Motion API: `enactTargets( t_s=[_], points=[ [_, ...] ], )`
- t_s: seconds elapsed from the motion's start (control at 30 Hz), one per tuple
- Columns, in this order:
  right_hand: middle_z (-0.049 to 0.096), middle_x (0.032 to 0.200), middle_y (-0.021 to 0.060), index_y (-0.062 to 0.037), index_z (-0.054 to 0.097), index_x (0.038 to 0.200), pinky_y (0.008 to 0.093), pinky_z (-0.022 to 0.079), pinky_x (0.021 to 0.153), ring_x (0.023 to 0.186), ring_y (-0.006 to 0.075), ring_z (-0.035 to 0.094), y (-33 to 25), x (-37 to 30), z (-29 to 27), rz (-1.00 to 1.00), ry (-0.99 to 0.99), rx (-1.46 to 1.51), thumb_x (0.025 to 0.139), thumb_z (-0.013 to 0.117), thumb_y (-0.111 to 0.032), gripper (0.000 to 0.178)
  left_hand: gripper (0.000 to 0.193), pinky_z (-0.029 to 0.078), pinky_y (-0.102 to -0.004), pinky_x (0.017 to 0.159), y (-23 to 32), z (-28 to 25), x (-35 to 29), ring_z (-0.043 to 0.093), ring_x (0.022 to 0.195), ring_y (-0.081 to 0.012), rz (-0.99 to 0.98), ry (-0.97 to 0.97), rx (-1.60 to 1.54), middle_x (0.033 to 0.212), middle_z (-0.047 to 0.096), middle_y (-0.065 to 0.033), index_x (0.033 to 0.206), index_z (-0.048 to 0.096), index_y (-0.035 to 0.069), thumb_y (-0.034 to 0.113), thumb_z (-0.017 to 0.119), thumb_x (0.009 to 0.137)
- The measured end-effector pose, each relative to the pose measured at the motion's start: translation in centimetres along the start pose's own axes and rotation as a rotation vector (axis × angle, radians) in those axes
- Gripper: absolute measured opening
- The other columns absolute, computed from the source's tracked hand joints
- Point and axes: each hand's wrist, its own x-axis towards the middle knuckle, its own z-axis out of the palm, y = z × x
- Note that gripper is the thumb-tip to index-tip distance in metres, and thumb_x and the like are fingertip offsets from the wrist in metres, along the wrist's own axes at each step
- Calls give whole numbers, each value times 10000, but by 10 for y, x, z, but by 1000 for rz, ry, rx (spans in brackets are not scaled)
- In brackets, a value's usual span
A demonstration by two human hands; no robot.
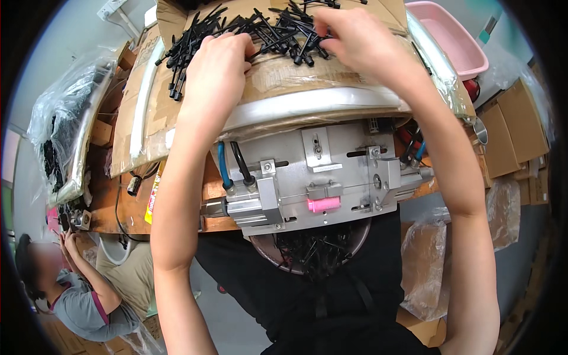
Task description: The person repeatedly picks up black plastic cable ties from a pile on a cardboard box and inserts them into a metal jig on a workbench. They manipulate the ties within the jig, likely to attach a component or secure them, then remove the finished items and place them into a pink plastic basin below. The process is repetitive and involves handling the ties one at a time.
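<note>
A loose heap of black plastic pins with thick heads (278,38) lies on a taped cardboard sheet (284,83) at the far side. At the heap's left part, my left hand (216,74) has its fingers curled together; whatever they hold is hidden. My right hand (358,47) is over the heap's right edge, thumb and forefinger bent but apart, with black pins just beside the tips. Nearer to me stands a metal fixture (296,148) with a pink block (324,205) at its front, touched by neither hand.
Below the fixture, a round bowl (361,239) contains more black pieces. A pink basin (447,35) stands at the far right, above cardboard boxes (515,121). Blue and black air hoses (223,165) rise from the fixture. Another person (89,290) sits working at the left.
</note>
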Motion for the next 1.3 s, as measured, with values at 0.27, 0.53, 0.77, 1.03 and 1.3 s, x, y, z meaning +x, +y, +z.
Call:
enactTargets(
  t_s=[0.27,0.53,0.77,1.03,1.3],
  points=[
    [665,777,50,-2,667,908,237,473,565,644,97,600,14,-18,-82,375,-196,470,954,579,-145,174,192,511,-340,727,-8,-3,-10,648,784,-267,34,199,-606,861,682,-116,1013,706,73,104,719,824],
    [656,822,66,18,598,1054,170,459,509,627,87,601,24,-63,-83,513,169,1149,962,616,-137,181,207,508,-311,681,28,-52,-54,638,751,-197,217,-85,-353,903,653,-109,991,649,11,-78,627,805],
    [590,956,38,-13,539,1262,196,460,600,787,56,539,17,-127,-93,449,214,990,999,573,-306,395,640,474,-321,665,119,-29,-181,545,740,-193,62,22,-295,813,548,-64,1345,520,-65,-20,694,730],
    [599,979,107,-2,530,1256,146,411,512,792,89,548,-5,-153,-98,358,233,1108,1012,542,-229,334,667,465,-285,735,171,8,-200,505,793,-187,-45,-190,-139,889,489,-72,1388,425,-98,-36,594,746],
    [679,956,143,52,593,1148,242,501,569,681,122,604,-95,-207,-40,334,296,717,795,686,120,371,641,476,-291,765,161,-6,-186,522,840,-199,-24,-254,-169,917,501,-86,1381,438,-78,-17,592,761]
  ],
)
